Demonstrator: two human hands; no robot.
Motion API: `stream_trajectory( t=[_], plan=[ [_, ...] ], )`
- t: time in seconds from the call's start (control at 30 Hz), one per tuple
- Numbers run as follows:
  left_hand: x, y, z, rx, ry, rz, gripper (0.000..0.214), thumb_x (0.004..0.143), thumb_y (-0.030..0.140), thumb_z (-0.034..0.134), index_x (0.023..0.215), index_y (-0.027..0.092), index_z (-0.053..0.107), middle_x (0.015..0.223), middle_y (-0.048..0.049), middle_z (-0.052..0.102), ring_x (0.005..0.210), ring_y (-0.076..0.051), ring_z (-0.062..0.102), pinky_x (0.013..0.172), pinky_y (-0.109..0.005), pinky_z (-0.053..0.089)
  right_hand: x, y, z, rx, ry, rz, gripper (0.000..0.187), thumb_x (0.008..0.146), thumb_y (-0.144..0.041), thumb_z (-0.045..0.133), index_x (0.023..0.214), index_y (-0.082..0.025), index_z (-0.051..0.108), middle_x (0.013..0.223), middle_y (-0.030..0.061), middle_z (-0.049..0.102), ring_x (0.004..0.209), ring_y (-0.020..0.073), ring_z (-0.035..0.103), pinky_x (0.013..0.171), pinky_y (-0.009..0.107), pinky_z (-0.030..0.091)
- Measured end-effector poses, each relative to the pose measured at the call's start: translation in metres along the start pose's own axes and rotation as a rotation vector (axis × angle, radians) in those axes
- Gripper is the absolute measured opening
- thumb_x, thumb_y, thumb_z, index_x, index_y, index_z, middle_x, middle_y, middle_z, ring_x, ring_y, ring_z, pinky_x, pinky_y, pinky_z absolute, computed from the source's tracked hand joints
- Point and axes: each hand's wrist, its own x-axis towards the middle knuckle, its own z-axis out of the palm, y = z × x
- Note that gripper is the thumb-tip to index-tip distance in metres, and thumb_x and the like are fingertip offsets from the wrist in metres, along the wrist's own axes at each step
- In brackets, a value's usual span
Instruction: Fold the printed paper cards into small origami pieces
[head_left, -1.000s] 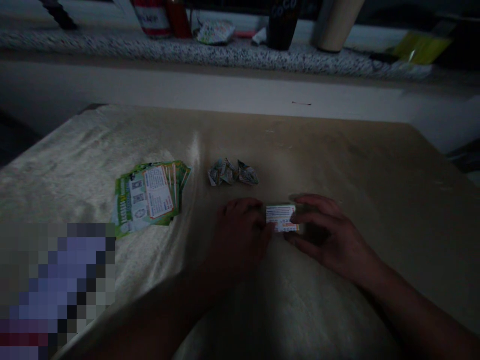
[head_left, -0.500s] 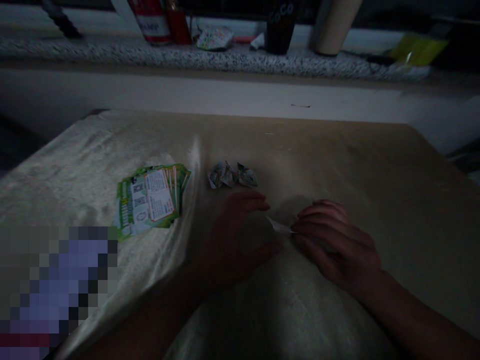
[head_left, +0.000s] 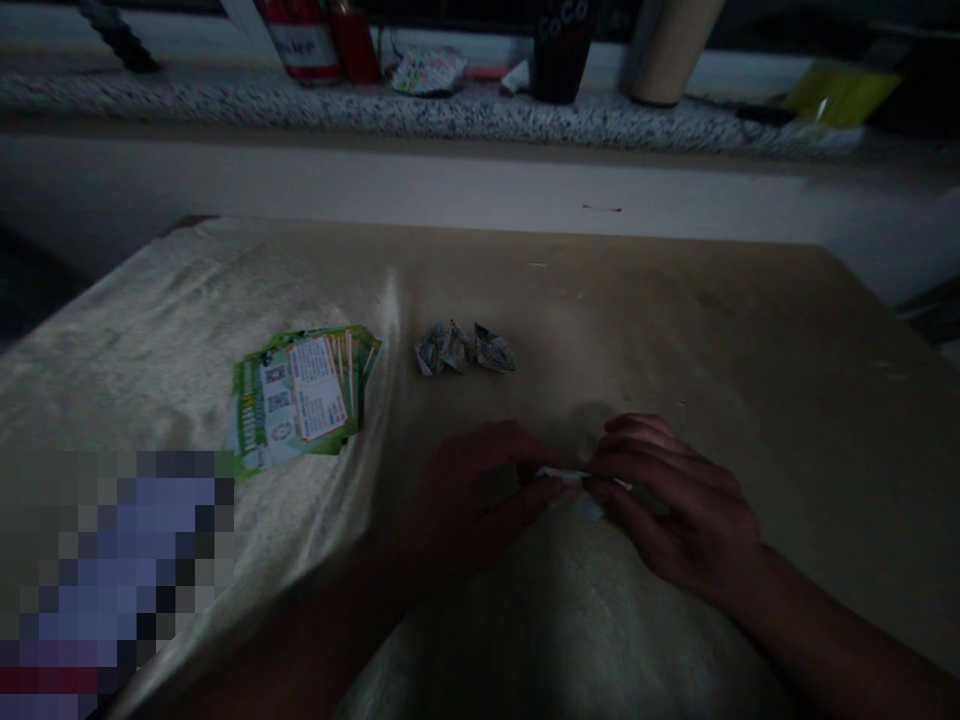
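A small folded piece of paper (head_left: pixel 564 475) is pinched between both hands, low over the table. My left hand (head_left: pixel 487 480) grips its left end between thumb and fingers. On its right end, my right hand (head_left: pixel 675 490) closes with thumb and fingertips, hiding part of the paper. Beyond my hands, several small folded paper shapes (head_left: pixel 456 350) with printed surfaces sit close together on the table. To the left lies a fanned stack of green printed leaflets (head_left: pixel 300 395), with text and square codes on the top one.
A cloth-like cover (head_left: pixel 150 290) lies over the table's left part. Behind the table, a speckled sill (head_left: pixel 315 112) carries a red container (head_left: pixel 307 45), a crumpled printed wrapper (head_left: pixel 429 72), a dark cup (head_left: pixel 561 55), a beige cylinder (head_left: pixel 671 55) and a yellow item (head_left: pixel 840 95).
My left hand has moved right and closed on the paper's left end; it was apart from it before. The paper has turned and shifted slightly nearer. My right hand still holds it.
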Motion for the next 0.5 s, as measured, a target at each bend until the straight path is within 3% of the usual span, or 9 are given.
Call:
stream_trajectory(
  t=[0.1, 0.2, 0.5],
  plan=[
    [0.0014, 0.0006, 0.0010, 0.055, -0.067, 0.096, 0.003, 0.089, 0.020, 0.069, 0.088, 0.018, 0.071, 0.076, 0.0005, 0.070, 0.070, -0.013, 0.064, 0.067, -0.025, 0.048, 0.0003, -0.0006, 0.0014, 0.027, -0.027, -0.053, 0.015, 0.091, -0.008, 0.066, 0.104, -0.016, 0.066, 0.079, 0.0057, 0.070, 0.080, 0.0215, 0.065, 0.081, 0.044, 0.055],
    [0.0012, 0.0006, 0.0026, 0.113, -0.059, 0.165, 0.005, 0.090, 0.020, 0.068, 0.088, 0.016, 0.071, 0.075, -0.0002, 0.070, 0.068, -0.013, 0.063, 0.066, -0.025, 0.047, 0.0007, -0.0009, 0.0022, 0.051, -0.031, -0.083, 0.012, 0.091, -0.008, 0.066, 0.103, -0.013, 0.067, 0.076, 0.0069, 0.068, 0.078, 0.0216, 0.064, 0.080, 0.044, 0.055],
    [-0.0044, -0.0034, 0.0020, 0.030, 0.012, 0.077, 0.008, 0.092, 0.023, 0.069, 0.089, 0.017, 0.074, 0.073, 0.0009, 0.069, 0.065, -0.011, 0.063, 0.063, -0.022, 0.047, 0.0028, -0.0019, -0.0020, 0.024, -0.045, -0.066, 0.011, 0.090, -0.005, 0.066, 0.098, -0.011, 0.067, 0.077, 0.0082, 0.069, 0.082, 0.0229, 0.064, 0.082, 0.043, 0.054]
  ],
)
